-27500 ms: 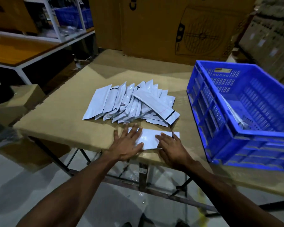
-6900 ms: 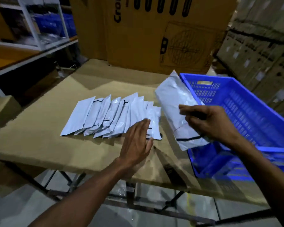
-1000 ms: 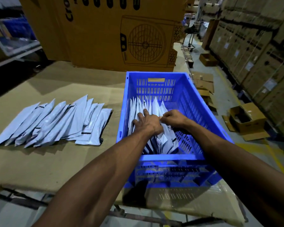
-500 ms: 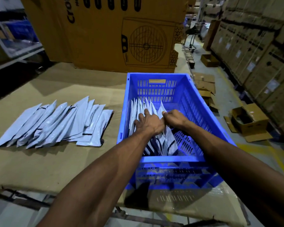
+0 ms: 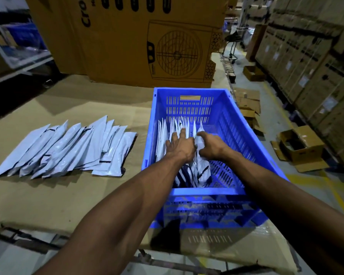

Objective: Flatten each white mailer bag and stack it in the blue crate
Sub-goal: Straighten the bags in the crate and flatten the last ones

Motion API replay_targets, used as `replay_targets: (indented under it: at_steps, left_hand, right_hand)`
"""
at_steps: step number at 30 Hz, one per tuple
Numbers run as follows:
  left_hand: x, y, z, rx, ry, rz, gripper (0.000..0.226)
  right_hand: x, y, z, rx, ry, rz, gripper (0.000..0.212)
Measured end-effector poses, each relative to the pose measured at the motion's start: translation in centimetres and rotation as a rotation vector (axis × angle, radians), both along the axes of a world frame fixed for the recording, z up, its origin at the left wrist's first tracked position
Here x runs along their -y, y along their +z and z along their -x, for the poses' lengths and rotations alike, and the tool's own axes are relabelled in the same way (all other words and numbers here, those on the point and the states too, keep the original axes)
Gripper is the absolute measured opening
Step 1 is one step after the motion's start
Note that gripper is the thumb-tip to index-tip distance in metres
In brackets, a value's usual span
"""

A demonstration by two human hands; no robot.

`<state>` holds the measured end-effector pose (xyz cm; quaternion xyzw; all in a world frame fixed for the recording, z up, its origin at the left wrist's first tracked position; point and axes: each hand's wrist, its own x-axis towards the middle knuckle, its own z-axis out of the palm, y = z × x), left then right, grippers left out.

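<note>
The blue crate (image 5: 252, 147) stands on the right of the cardboard-covered table. Inside it, several white mailer bags (image 5: 163, 133) stand on edge along the left wall. My left hand (image 5: 180, 144) presses flat against this row with straight fingers. My right hand (image 5: 210, 144) grips the rightmost white bag (image 5: 204, 169) near its top, fingers curled round it. A fanned pile of more white mailer bags (image 5: 68, 147) lies flat on the table to the crate's left.
A large printed cardboard carton (image 5: 143, 40) stands behind the table. Stacked cartons (image 5: 310, 62) line the aisle on the right, with open boxes (image 5: 300, 147) on the floor. A white shelf (image 5: 18, 62) is at far left. The table's front edge (image 5: 48, 227) is close to me.
Over the last second both hands stayed in the crate; the rightmost bag has been stood more upright against the row, and my left hand's fingers spread flatter on the bags.
</note>
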<state>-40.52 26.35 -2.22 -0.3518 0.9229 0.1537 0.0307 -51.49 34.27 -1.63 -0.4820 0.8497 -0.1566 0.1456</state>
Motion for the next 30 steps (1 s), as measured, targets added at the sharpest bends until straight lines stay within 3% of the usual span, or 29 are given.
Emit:
replay_targets:
  at_steps: [4, 11, 18, 22, 27, 30]
  left_hand:
    - [-0.5, 0.5, -0.4, -0.065, 0.019, -0.022, 0.058]
    - [-0.9, 0.9, -1.0, 0.039, 0.171, -0.154, 0.087]
    - [-1.1, 1.0, -0.6, -0.075, 0.126, -0.189, 0.071]
    - [-1.0, 0.9, -0.8, -0.037, 0.108, -0.148, 0.070]
    - [-0.9, 0.6, -1.1, 0.046, 0.113, -0.051, 0.069]
    - [-0.7, 0.7, -1.2, 0.067, 0.118, -0.011, 0.071]
  right_hand:
    - [0.4, -0.5, 0.2, 0.065, -0.041, 0.030, 0.076]
    - [0.7, -1.4, 0.3, 0.189, -0.112, -0.088, 0.117]
    - [1.2, -2.9, 1.2, 0.297, -0.128, -0.126, 0.097]
    - [2.2, -5.5, 3.1, 0.331, -0.066, -0.079, 0.101]
    - [2.0, -4.0, 0.9, 0.245, -0.041, -0.157, 0.100]
    - [2.9, -5.8, 2.7, 0.310, -0.040, -0.124, 0.111]
